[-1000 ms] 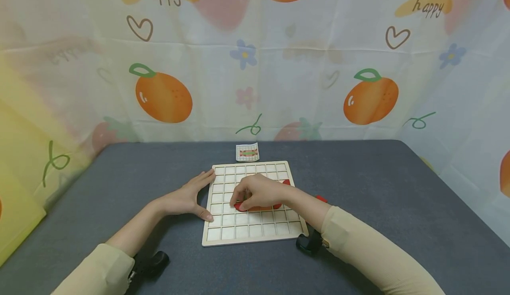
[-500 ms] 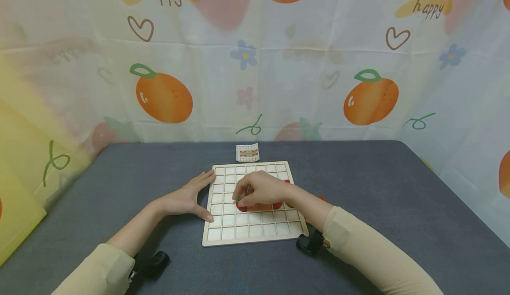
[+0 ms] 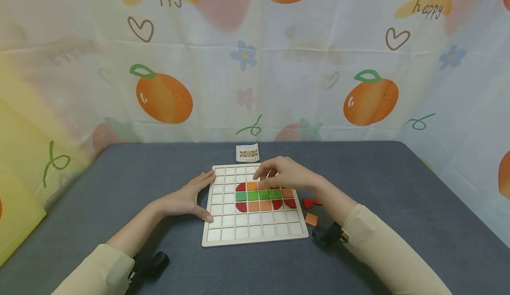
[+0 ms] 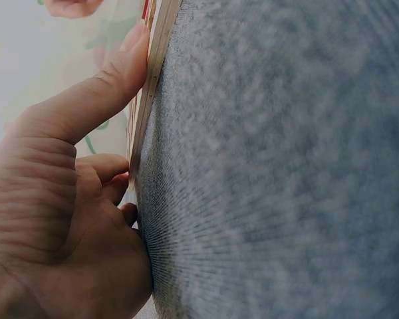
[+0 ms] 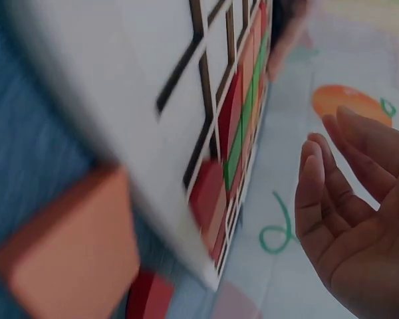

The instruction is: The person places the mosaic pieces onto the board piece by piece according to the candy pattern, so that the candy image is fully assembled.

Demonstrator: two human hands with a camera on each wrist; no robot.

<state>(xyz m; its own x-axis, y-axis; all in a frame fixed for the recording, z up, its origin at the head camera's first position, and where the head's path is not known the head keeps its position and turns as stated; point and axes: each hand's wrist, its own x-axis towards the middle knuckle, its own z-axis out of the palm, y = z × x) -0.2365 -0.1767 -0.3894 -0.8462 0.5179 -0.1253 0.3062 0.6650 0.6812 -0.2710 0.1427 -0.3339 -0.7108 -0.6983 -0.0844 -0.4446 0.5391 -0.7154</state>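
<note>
In the head view, a wooden grid board [image 3: 225, 234] with white cells lies on the table. Set in it are a row of green square tiles [image 3: 253, 196], orange squares [image 3: 265, 205] and round-edged red tiles [image 3: 241, 207]. My left hand [image 3: 181, 200] rests against the board's left edge, fingers extended, thumb [image 4: 106, 90] touching the rim. Above the upper tiles hovers my right hand [image 3: 290, 173], its fingers loosely bent. The right wrist view shows nothing between the right fingers [image 5: 310, 183]. That hand covers part of the upper tile row.
Right of the board lie a loose orange square tile [image 3: 311, 219] and red tiles [image 3: 308, 203]. Behind the board is a small pattern card [image 3: 247, 153]. A printed curtain [image 3: 299, 87] hangs beyond the dark table [image 3: 382, 188].
My right hand has left the red tile at the pattern's lower left and moved up and right, uncovering the green and orange tiles. The left hand stays put.
</note>
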